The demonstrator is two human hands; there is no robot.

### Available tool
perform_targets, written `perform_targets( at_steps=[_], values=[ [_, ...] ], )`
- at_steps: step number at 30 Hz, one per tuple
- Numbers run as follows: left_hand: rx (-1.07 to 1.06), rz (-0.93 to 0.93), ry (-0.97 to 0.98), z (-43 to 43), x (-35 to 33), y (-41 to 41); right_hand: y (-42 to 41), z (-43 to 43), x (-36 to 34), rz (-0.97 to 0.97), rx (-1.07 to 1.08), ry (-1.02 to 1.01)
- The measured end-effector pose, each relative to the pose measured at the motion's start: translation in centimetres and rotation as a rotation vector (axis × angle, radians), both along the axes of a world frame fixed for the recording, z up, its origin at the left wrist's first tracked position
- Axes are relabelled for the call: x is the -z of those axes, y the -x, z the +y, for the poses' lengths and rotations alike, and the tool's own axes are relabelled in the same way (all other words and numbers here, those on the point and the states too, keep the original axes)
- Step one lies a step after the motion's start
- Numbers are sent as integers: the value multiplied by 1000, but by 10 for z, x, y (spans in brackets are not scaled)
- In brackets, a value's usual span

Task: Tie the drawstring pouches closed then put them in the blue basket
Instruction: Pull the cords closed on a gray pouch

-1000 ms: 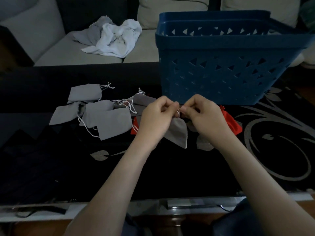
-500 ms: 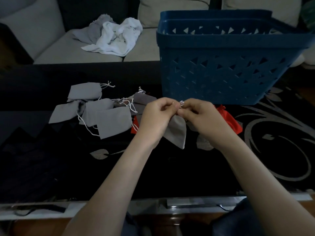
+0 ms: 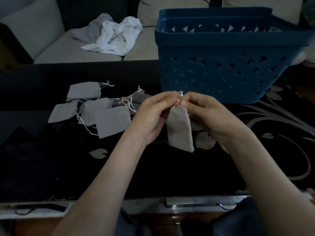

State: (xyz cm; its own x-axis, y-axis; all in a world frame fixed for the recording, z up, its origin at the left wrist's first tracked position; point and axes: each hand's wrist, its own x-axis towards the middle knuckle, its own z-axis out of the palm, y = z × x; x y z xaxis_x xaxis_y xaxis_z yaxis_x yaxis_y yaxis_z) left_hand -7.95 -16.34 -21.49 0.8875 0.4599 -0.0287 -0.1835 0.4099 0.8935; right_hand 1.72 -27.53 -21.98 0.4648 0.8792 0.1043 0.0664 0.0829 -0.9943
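Observation:
A grey drawstring pouch [image 3: 179, 130] hangs upright between my hands above the dark table [image 3: 153, 171]. My left hand [image 3: 153, 114] and my right hand [image 3: 206, 116] both pinch its white drawstring [image 3: 180, 95] at the gathered top. Several more grey pouches [image 3: 102, 111] with loose white strings lie flat to the left on the table. The blue basket [image 3: 225, 65] stands behind my hands at the back right; its inside is hidden from here.
A sofa [image 3: 64, 46] lies beyond the table with a crumpled white and grey cloth [image 3: 115, 38] on its seat. The table's near edge [image 3: 187, 201] is a pale strip with a dark cable at the left.
The pouch has swung from a slant to hang straight down. My hands have risen slightly and closed in on the string at its top.

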Motion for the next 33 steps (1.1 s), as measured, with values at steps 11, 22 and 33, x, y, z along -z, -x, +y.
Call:
perform_targets(
  at_steps=[11, 22, 33],
  values=[
    [203, -12, -300, 13, -5, 7, 1, -10, -2, 99, -47, -15],
    [42, 123, -776, 16, 2, 3, -5, -11, 5, -7, 70, 88],
    [-39, 275, -890, 19, 8, 6, 3, -4, 6, -286, 158, 221]
  ],
)
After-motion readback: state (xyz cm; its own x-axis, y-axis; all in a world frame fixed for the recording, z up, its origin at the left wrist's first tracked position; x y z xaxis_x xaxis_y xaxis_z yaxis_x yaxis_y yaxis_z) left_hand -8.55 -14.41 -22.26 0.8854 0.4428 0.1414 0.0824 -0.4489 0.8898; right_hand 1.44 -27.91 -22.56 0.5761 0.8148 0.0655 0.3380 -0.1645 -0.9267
